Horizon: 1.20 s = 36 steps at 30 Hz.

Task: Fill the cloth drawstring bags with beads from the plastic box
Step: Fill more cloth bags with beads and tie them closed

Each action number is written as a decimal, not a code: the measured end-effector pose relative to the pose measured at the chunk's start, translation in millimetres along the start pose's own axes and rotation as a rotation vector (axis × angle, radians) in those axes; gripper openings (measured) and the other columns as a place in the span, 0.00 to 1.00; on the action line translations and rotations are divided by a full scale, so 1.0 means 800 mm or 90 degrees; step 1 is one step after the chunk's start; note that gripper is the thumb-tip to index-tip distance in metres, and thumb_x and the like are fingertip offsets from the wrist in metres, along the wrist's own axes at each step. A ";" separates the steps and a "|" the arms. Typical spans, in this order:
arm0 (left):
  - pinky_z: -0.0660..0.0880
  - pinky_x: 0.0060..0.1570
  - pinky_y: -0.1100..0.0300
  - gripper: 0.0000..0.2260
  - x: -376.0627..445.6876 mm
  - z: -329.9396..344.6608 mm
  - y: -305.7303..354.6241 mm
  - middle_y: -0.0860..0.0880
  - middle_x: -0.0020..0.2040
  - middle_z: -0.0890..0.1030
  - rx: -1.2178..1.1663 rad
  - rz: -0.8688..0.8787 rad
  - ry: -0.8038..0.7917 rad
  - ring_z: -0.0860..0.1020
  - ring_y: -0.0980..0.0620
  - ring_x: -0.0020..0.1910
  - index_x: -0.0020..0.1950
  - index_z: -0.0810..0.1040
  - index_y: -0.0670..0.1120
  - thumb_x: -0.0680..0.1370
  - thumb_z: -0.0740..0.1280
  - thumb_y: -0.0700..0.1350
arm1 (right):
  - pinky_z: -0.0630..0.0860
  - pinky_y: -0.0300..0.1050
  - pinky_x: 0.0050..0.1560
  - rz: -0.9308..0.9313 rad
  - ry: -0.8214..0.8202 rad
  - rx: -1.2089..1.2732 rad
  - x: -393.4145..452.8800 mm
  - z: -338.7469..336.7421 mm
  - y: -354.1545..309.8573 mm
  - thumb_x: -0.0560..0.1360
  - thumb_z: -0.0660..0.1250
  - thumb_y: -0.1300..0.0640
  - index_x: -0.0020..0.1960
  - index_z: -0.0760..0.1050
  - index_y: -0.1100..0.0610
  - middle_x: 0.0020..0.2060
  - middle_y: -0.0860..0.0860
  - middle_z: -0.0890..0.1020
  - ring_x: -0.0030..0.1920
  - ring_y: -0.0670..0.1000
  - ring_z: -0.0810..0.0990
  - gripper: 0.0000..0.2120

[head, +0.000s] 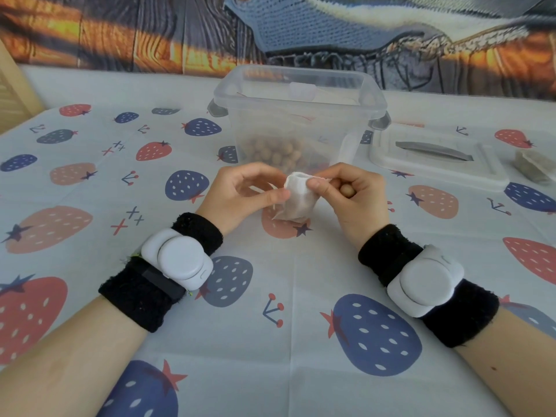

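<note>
Home setting: strawberry-print tablecloth point(90, 182), printed wall tapestry point(120, 31) behind table.

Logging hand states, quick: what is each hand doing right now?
Left hand: pinches the small white cloth bag at its left edge.
Right hand: pinches the bag's mouth, with a bead tucked in its curled fingers.

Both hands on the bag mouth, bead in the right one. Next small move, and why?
Probably drop the bead into the bag: the left hand and right hand pinch the cloth bag at its rim, its mouth looks held open, and the bead sits curled in the right fingers beside it. The plastic box behind holds more beads for afterwards.
</note>
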<state>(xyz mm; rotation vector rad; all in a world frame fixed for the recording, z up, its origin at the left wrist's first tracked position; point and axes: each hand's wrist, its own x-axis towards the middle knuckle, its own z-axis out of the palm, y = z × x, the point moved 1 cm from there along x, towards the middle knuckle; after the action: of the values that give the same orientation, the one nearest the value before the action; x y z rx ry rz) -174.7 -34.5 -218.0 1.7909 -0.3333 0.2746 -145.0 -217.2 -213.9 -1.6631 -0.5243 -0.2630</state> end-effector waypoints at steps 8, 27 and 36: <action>0.72 0.39 0.67 0.04 0.000 0.000 -0.003 0.57 0.37 0.81 0.065 0.053 0.051 0.77 0.58 0.37 0.40 0.81 0.51 0.69 0.72 0.42 | 0.57 0.31 0.29 -0.005 -0.065 -0.040 -0.001 0.005 0.005 0.72 0.70 0.65 0.45 0.79 0.59 0.25 0.48 0.60 0.24 0.43 0.58 0.04; 0.73 0.44 0.62 0.04 0.001 0.009 -0.007 0.46 0.38 0.80 0.220 0.150 0.065 0.76 0.53 0.39 0.41 0.76 0.41 0.73 0.67 0.40 | 0.61 0.41 0.32 -0.059 -0.030 -0.057 -0.002 0.005 0.011 0.71 0.70 0.61 0.42 0.81 0.55 0.27 0.67 0.72 0.28 0.54 0.60 0.03; 0.71 0.43 0.68 0.05 0.007 -0.001 -0.010 0.61 0.36 0.80 0.032 0.078 -0.009 0.75 0.62 0.38 0.38 0.75 0.47 0.71 0.71 0.42 | 0.59 0.32 0.30 -0.017 -0.012 -0.040 0.000 0.004 0.012 0.72 0.70 0.65 0.40 0.80 0.60 0.26 0.54 0.65 0.27 0.44 0.58 0.03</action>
<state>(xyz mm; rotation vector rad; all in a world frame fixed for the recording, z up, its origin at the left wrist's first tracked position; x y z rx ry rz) -166.2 -32.5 -222.8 1.8259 -0.4504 0.3587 -140.9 -215.0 -222.8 -1.7223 -0.5582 -0.2858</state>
